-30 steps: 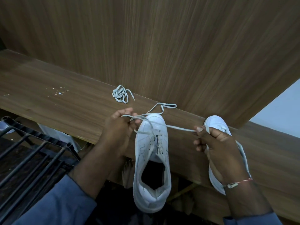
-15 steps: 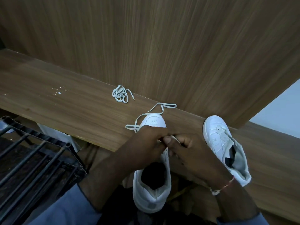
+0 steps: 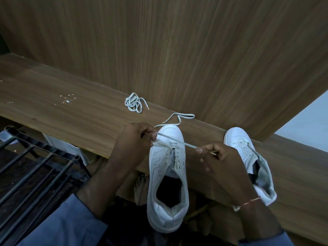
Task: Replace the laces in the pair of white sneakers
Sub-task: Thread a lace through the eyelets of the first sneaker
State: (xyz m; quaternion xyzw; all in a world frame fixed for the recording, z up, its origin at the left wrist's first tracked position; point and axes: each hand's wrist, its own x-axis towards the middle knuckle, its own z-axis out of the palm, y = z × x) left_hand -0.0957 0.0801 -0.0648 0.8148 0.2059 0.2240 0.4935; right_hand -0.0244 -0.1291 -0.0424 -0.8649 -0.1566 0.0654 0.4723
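Both the left hand (image 3: 134, 144) and right hand (image 3: 222, 161) pinch the soft, limp lace (image 3: 188, 144), taut across the toe-end eyelets of the sneaker (image 3: 159, 167) overhanging the tabletop (image 3: 71, 121); probably best gripped near its tip.

Dim, even indoor light here, no hard shadows. The wooden panel (image 3: 177, 50) glows warm brown, its grain fanning outward with the wide lens, and the shelf (image 3: 53, 107) stretches toward the left edge. Brightest spots: the centre white sneaker (image 3: 158, 174) and the pale wall (image 3: 308, 125) at right, neither blown out. Lower left, the black rack (image 3: 35, 174) sinks into murk. The taut lace (image 3: 184, 143) looks slightly smeared, fine detail soft.
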